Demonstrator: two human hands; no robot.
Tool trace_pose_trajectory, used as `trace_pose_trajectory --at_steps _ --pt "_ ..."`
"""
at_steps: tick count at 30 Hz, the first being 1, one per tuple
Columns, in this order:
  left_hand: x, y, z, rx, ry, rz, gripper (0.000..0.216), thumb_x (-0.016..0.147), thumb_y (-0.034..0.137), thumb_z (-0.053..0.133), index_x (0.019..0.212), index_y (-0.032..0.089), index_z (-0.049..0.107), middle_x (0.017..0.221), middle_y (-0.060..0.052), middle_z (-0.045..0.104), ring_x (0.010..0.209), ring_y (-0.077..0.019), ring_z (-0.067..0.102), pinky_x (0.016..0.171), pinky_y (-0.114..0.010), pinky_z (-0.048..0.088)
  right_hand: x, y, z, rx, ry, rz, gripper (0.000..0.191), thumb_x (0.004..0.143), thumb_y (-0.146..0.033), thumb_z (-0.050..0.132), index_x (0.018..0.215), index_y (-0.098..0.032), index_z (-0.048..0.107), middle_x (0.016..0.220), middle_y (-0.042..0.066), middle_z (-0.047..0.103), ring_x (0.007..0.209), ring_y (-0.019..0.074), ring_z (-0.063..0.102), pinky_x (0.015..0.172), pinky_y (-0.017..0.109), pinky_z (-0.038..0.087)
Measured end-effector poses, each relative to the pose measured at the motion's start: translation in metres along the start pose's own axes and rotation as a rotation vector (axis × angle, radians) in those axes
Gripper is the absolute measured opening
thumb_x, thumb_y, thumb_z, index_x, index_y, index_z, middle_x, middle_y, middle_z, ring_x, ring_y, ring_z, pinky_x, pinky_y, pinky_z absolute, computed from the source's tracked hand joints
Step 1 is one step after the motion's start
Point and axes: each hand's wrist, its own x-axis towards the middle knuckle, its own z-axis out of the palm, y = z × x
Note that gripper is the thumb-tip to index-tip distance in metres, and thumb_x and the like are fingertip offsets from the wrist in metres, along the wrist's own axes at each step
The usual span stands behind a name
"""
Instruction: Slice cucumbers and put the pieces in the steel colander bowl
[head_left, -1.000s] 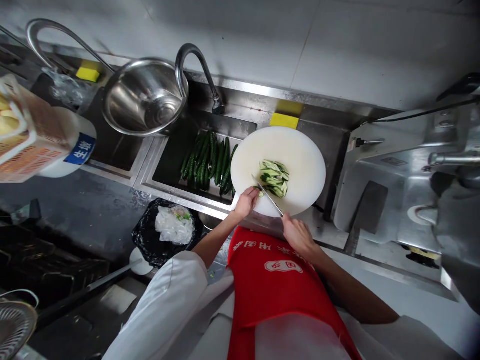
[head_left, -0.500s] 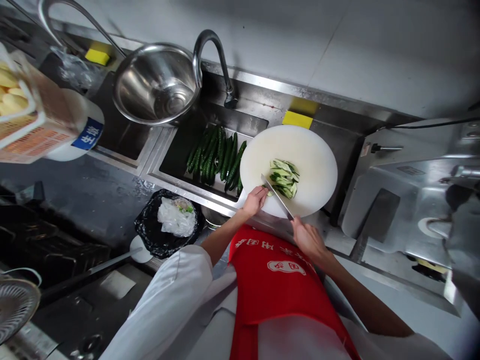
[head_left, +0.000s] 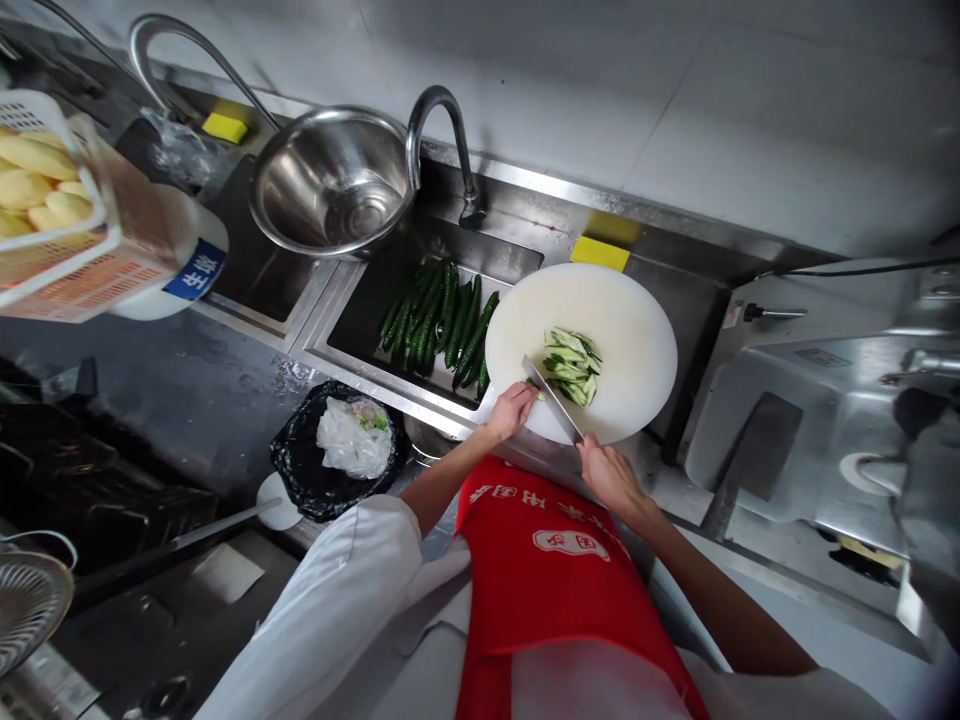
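My right hand (head_left: 609,470) is closed around the handle of a kitchen knife (head_left: 553,402), whose blade slants up and left over a round white cutting board (head_left: 637,320). Beside the blade, at the board's near left edge, my left hand (head_left: 513,408) has its fingers bent together on a small piece of cucumber, mostly hidden by them. A pile of cut cucumber pieces (head_left: 571,365) lies to the right of the blade. Left of the board, several whole cucumbers (head_left: 435,318) rest in the sink.
A steel bowl (head_left: 300,190) stands beyond the sink, next to a curved faucet (head_left: 450,110). A yellow sponge (head_left: 600,253) lies behind the board. A black-lined bin (head_left: 300,470) is below at left, a basket of peeled potatoes (head_left: 45,190) at far left, a steel machine (head_left: 780,400) at right.
The whole scene sits slightly lower and further right as the camera shifts. Both hands and the knife keep nearly the same place at the board.
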Motion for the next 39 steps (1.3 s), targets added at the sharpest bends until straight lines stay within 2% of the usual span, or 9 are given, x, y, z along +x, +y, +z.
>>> trace_pose_trajectory --at_steps 7,19,26,34,39 --pt "-0.001 -0.004 0.0 0.023 -0.025 0.053 0.027 0.101 0.024 0.037 0.109 0.016 0.062 0.099 -0.009 0.061 0.096 -0.0169 0.06 0.087 -0.031 0.054 -0.013 0.009 -0.004 -0.042 -0.002 -0.016 0.031 0.103 -0.03 0.027 0.114 -0.015 0.052 0.081 0.012 0.072 0.077 0.0243 0.071 0.062 0.028 0.038" --pt "-0.002 -0.004 0.0 0.012 0.003 0.064 0.029 0.101 0.024 0.037 0.11 0.015 0.063 0.099 -0.01 0.063 0.095 -0.0165 0.061 0.085 -0.031 0.055 -0.011 0.012 -0.004 -0.016 -0.06 -0.018 0.031 0.103 -0.031 0.027 0.11 -0.015 0.052 0.085 0.013 0.071 0.08 0.0231 0.07 0.063 0.028 0.037" --pt "-0.007 -0.007 0.004 0.001 0.116 0.052 0.026 0.101 0.025 0.04 0.108 0.015 0.063 0.1 -0.011 0.063 0.099 -0.0181 0.058 0.088 -0.035 0.054 0.0 0.008 0.0 0.022 -0.027 -0.039 0.029 0.103 -0.029 0.029 0.108 -0.014 0.053 0.086 0.013 0.072 0.08 0.0221 0.07 0.064 0.027 0.038" --pt "-0.003 -0.007 0.001 0.023 0.038 0.076 0.028 0.101 0.024 0.037 0.111 0.016 0.062 0.1 -0.011 0.062 0.095 -0.0192 0.056 0.085 -0.037 0.053 -0.017 0.015 -0.008 -0.068 -0.017 -0.041 0.031 0.103 -0.032 0.027 0.113 -0.015 0.051 0.078 0.012 0.071 0.075 0.0241 0.07 0.063 0.028 0.039" --pt "-0.002 -0.006 0.0 0.018 0.033 0.08 0.028 0.101 0.024 0.036 0.11 0.016 0.062 0.1 -0.011 0.061 0.094 -0.0197 0.055 0.084 -0.038 0.052 -0.011 0.006 -0.008 -0.044 -0.044 -0.041 0.03 0.103 -0.029 0.027 0.111 -0.014 0.052 0.083 0.012 0.072 0.078 0.0231 0.071 0.062 0.027 0.038"
